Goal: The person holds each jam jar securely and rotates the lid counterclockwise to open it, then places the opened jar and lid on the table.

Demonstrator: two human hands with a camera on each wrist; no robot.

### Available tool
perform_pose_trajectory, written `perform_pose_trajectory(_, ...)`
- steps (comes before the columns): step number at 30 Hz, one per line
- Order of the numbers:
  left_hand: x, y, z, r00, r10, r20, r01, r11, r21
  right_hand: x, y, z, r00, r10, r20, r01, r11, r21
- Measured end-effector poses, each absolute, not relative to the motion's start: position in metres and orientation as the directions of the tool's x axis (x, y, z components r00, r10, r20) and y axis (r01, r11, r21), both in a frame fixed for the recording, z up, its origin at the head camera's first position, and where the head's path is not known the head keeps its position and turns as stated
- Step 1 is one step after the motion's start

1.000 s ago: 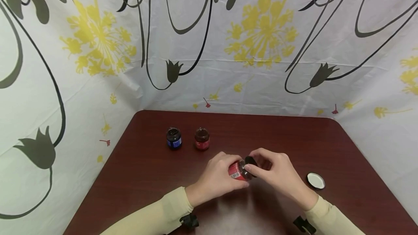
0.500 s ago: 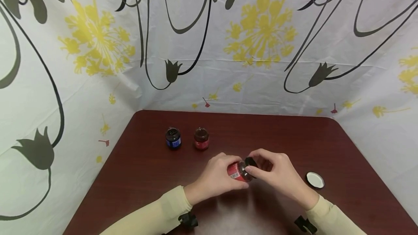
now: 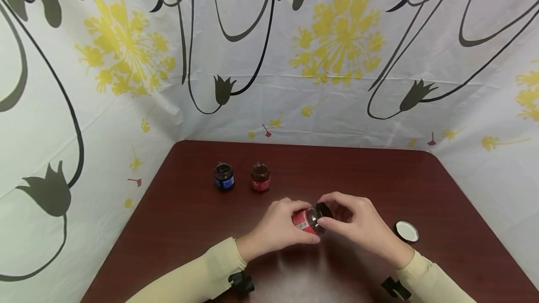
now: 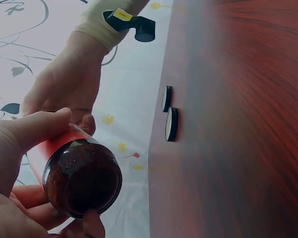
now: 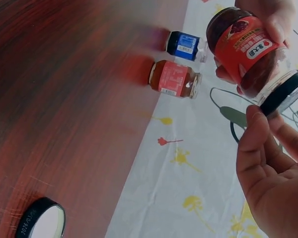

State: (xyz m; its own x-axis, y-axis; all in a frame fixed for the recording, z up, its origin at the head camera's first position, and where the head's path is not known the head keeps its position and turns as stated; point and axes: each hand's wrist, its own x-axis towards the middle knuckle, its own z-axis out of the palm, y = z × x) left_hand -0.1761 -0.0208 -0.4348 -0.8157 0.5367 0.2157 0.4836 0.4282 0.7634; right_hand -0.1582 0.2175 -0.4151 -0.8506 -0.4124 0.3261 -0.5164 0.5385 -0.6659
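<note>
My left hand (image 3: pixel 280 226) grips a glass jar (image 5: pixel 246 47) with a red label, tilted over the table with its mouth toward the right. Dark contents show through the glass. At the mouth, my right hand (image 3: pixel 358 221) pinches a black lid (image 3: pixel 323 211) between thumb and fingers. From the right wrist, the lid's edge is seen right at the jar's rim, with the right fingertips on it. The left wrist view shows the jar's dark base (image 4: pixel 82 178), and the right hand is partly hidden behind the jar there.
Two lidless jars stand at the table's back left, one with a blue label (image 3: pixel 224 176) and one with a red label (image 3: pixel 260 178). A lid (image 3: pixel 406 231) lies white side up to the right; a second lid (image 4: pixel 167 98) shows beside it from the left wrist. Patterned cloth (image 3: pixel 269 60) surrounds the table (image 3: pixel 202 228).
The black lid has turned slightly at the jar's mouth, and the right thumb has shifted a little to the right. The left hand and jar have moved slightly left. The standing jars stay put.
</note>
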Motion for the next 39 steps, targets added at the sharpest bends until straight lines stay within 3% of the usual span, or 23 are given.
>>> perform_pose_trajectory(6,-0.174,-0.019,-0.439,-0.785,0.525,0.330,0.598,0.502,0.624,-0.159,0.216,-0.414,-0.896,-0.367,0.250,-0.433,0.599,-0.674)
perform_pose_trajectory(11,-0.172,-0.018,-0.440,-0.781,0.498,0.377,0.620,0.544,0.565,-0.160,0.216,-0.412,-0.943,-0.292,0.158,-0.315,0.631,-0.709)
perform_pose_trajectory(18,-0.170,-0.017,-0.439,-0.823,0.466,0.325,0.558,0.555,0.617,-0.161,0.218,-0.412,-0.955,-0.273,0.116,-0.265,0.611,-0.746)
perform_pose_trajectory(29,-0.175,-0.018,-0.441,-0.813,0.488,0.318,0.557,0.492,0.669,-0.164,0.221,-0.414,-0.949,-0.291,0.123,-0.274,0.565,-0.778)
perform_pose_trajectory(39,-0.183,-0.017,-0.439,-0.836,0.501,0.224,0.482,0.475,0.736,-0.167,0.226,-0.412,-0.928,-0.340,0.153,-0.329,0.551,-0.767)
